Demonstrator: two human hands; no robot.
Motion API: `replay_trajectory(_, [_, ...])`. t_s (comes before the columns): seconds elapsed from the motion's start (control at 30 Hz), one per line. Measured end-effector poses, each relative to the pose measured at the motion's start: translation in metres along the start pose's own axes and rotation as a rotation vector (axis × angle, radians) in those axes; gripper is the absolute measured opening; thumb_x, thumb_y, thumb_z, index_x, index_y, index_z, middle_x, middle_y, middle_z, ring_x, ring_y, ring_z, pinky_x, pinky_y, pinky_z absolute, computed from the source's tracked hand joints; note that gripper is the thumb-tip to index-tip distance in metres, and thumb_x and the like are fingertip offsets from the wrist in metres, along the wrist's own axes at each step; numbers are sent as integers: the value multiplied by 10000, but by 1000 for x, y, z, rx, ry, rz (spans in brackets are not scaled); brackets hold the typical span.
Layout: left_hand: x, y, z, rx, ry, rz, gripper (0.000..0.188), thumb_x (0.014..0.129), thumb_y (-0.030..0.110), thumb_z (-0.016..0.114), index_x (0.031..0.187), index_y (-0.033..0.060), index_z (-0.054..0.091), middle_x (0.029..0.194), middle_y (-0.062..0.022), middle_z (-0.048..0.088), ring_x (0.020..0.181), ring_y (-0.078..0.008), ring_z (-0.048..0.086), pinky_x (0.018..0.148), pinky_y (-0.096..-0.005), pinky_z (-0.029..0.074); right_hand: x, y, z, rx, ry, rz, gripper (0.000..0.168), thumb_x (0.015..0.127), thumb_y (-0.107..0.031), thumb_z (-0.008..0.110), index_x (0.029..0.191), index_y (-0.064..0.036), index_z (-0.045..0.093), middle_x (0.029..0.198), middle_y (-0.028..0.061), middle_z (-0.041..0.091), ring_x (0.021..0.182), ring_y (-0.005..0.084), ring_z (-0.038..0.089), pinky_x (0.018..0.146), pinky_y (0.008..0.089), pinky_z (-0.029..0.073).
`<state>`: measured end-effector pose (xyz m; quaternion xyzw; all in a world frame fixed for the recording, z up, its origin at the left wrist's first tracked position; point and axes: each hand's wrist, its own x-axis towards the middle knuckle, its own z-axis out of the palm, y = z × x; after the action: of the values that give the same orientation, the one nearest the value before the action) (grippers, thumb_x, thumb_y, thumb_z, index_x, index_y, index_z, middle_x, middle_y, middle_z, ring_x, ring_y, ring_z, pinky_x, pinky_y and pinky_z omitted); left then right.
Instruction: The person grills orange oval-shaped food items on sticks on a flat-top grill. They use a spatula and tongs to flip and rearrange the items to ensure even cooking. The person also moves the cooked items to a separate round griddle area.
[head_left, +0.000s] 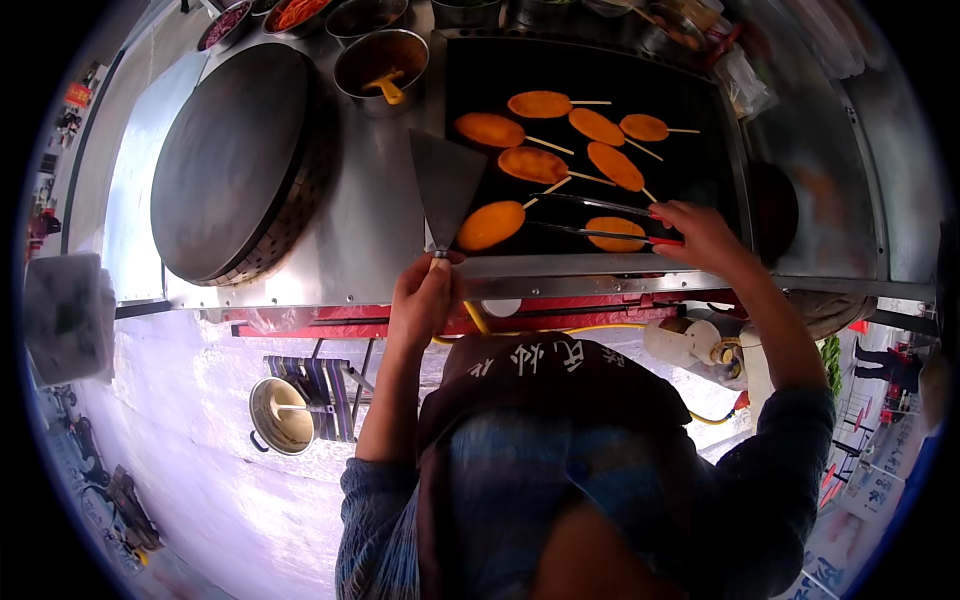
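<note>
My left hand (427, 294) grips the handle of a wide metal scraper (447, 180), its blade pointing away from me over the griddle's left edge. In my right hand (697, 238) are metal tongs (592, 203) with red grips, their arms spread apart. Between and under the tongs lies an orange oval patty (615, 234). Several similar patties on wooden sticks rest on the dark flat griddle (697, 187). The nearest on the left (491, 225) lies by the scraper blade, its stick pointing up and right toward the tongs' tips. The tongs hold nothing that I can see.
A large round hot plate (232, 161) stands left on the steel counter (367, 217). Behind are a sauce pot (381, 67) with a yellow-handled tool and several food bowls (296, 16). Below are a pot of batter (282, 416), a gas cylinder (679, 341) and a yellow hose (476, 319).
</note>
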<state>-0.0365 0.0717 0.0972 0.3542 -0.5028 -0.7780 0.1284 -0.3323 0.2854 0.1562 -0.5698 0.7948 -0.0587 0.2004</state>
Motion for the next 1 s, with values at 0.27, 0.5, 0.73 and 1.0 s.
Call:
replay_trajectory(0.27, [-10,3,2,19,71,21,296,904,202,362,989,-41,509,561,-37,482,378,-66,351,366,-191,262,51,-5,16,-276,22,-315,512,724,-219,652,1159,-9,483,1069,143,546,917,258,565,754,335,468])
replay_trajectory(0.5, [-20,-4,0,-29,126,81,287,908,209,385,996,-33,514,579,-34,488,392,-67,374,364,-191,285,51,6,18,-44,-35,-285,373,754,-224,625,1031,14,550,851,142,594,743,260,584,668,339,464])
replay_trajectory(0.73, [-27,-11,8,-93,130,66,273,914,217,411,1010,-11,527,609,-21,511,424,-62,418,384,-183,313,55,26,-27,330,-391,52,283,752,-246,647,902,-9,609,674,79,568,621,149,532,581,286,419])
replay_trajectory(1.0, [-18,-17,13,-87,126,75,266,909,204,410,1000,-16,530,615,-25,519,423,-65,419,382,-187,309,32,19,-2,328,-94,-56,295,751,-254,645,880,-2,560,664,107,558,615,191,539,580,291,420])
